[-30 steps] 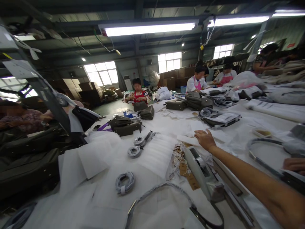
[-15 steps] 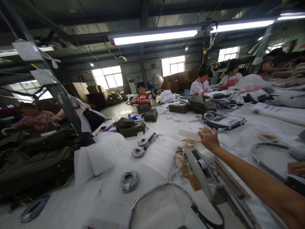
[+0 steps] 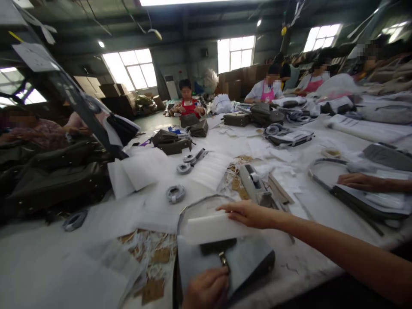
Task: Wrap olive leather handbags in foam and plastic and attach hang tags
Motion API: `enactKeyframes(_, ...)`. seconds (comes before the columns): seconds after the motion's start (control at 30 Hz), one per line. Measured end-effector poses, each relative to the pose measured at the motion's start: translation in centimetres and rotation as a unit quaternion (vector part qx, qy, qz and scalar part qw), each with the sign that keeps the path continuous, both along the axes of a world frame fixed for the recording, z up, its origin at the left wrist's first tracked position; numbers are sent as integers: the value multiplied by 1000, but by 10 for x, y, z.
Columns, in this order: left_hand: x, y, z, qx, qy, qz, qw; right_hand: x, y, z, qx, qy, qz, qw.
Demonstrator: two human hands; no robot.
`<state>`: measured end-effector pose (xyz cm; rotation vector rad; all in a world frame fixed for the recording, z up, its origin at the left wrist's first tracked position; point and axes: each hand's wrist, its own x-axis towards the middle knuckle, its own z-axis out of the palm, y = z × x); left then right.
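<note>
A dark handbag [image 3: 265,262] lies before me, its front partly covered by a pale sheet, with a gold metal clasp [image 3: 223,258] in the middle. My left hand [image 3: 207,285] is curled at the clasp, its fingers closed on the bag; the exact grip is blurred. Over the bag's upper part, my right hand [image 3: 246,213] pinches a folded white sheet [image 3: 206,227] at its right end. The wrapped handle [image 3: 193,205] of the bag arches behind that sheet.
A grey tape dispenser [image 3: 254,182] stands beyond my right hand. Brown tags with strings [image 3: 157,257] lie left of the bag. A wrapped coil [image 3: 175,194] and white foam sheets [image 3: 209,169] are farther back. At right, a co-worker's hand [image 3: 360,181] rests on another bag.
My right hand has come back toward me with the white sheet, from beyond the tape dispenser to over the bag. My left hand has come into view at the clasp. The view has tilted down.
</note>
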<state>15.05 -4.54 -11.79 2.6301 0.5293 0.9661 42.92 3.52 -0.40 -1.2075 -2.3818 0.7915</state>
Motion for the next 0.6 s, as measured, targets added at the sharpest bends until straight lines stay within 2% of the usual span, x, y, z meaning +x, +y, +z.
enactKeyframes(0.1,-1,-8,4,-44,27,33,998,-19,-21,-28,52,-78,41,995)
enactKeyframes(0.2,-1,-11,7,-59,39,45,996,-20,-30,-46,69,-134,98,984)
enactKeyframes(0.27,-2,-11,7,-62,46,47,996,-17,-33,-47,69,-152,109,980)
enactKeyframes(0.4,-2,-13,4,-57,51,58,995,-24,-42,-27,104,-153,90,979)
enactKeyframes(0.47,-3,-16,2,-56,56,71,994,-33,-49,-20,125,-130,109,978)
enactKeyframes(0.53,-3,-18,0,-54,62,90,993,-39,-59,-23,133,-116,138,975)
enactKeyframes(0.6,-3,-19,-1,-49,68,102,991,-42,-67,-37,130,-126,147,972)
